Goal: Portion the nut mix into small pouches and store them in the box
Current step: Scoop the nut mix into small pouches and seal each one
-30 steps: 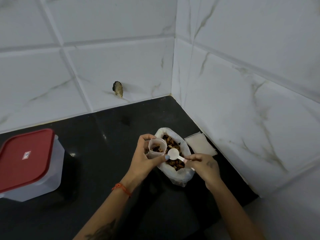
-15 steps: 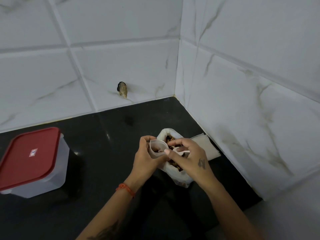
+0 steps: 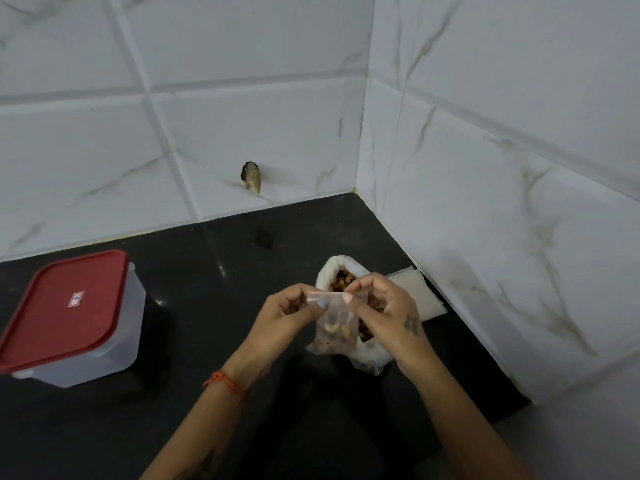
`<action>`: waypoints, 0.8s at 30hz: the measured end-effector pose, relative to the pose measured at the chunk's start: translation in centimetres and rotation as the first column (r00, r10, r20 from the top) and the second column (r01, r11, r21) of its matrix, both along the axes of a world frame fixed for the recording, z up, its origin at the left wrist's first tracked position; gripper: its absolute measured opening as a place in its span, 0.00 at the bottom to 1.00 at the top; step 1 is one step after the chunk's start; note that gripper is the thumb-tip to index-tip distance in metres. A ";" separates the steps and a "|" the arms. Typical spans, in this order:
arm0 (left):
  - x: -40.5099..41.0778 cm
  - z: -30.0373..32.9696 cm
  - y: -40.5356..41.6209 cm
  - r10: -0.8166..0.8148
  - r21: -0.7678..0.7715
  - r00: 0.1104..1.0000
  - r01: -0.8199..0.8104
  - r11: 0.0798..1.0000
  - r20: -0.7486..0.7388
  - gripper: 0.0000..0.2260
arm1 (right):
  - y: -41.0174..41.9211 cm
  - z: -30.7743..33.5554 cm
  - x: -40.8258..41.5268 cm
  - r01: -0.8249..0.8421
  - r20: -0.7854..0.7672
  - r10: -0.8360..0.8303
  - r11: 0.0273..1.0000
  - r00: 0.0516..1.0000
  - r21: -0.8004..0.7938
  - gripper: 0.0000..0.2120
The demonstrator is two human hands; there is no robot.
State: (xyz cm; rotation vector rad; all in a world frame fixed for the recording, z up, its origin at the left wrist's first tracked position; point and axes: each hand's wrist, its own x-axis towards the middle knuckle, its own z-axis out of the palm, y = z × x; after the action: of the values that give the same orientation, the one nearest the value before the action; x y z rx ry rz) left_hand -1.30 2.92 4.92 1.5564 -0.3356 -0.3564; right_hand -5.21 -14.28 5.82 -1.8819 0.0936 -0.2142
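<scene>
Black table (image 3: 207, 306) in a tiled corner: both hands, left grip (image 3: 287, 311) and right grip (image 3: 381, 306), are pinching the small pouch (image 3: 334, 327) top; a slipping seal risks spilling nuts beside the nut bag (image 3: 341, 271) at twelve o'clock.

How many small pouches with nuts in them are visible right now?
1: the small pouch, pinched at its top by the left hand and right hand. Others may be hidden inside the lidded box.

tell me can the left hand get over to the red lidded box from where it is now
Probably yes, once free: bare black counter lies between the left hand and the box. For now it pinches the small pouch with the right hand.
</scene>
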 end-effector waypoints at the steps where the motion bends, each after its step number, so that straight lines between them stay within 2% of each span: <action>1: -0.1 0.0 -0.1 0.029 -0.013 0.999 -0.029 1.000 0.015 0.08 | 0.0 0.2 -0.1 -0.004 -0.011 0.004 0.999 1.000 0.045 0.05; 6: -0.5 0.2 -0.7 0.099 -0.057 0.995 -0.097 0.994 0.030 0.08 | 0.0 0.4 -0.3 -0.077 -0.156 0.120 0.963 0.980 0.257 0.11; 10: -0.9 0.4 -0.7 0.094 -0.097 0.996 -0.093 0.991 0.002 0.09 | 0.2 0.5 -0.5 -0.044 -0.153 0.084 0.968 0.985 0.246 0.04; 14: -1.2 0.5 -0.6 0.091 -0.144 0.996 -0.092 0.985 -0.012 0.14 | 0.4 0.9 -0.5 -0.019 -0.137 0.055 0.967 0.989 0.254 0.03; 20: -1.3 0.6 -0.4 0.115 -0.114 0.993 -0.113 0.987 0.012 0.05 | 0.9 1.3 -0.7 -0.011 -0.141 0.058 0.949 0.988 0.314 0.03; 24: -1.6 1.0 -0.5 0.134 -0.133 0.991 -0.131 0.982 0.014 0.04 | 1.1 1.5 -0.7 -0.010 -0.141 0.057 0.950 0.988 0.313 0.03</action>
State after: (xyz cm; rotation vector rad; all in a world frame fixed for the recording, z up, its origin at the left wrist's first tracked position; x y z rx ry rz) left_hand -2.92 2.41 5.88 1.4455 -0.2664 -0.2087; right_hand -5.92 -13.22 7.32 -1.5797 0.1864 -0.0315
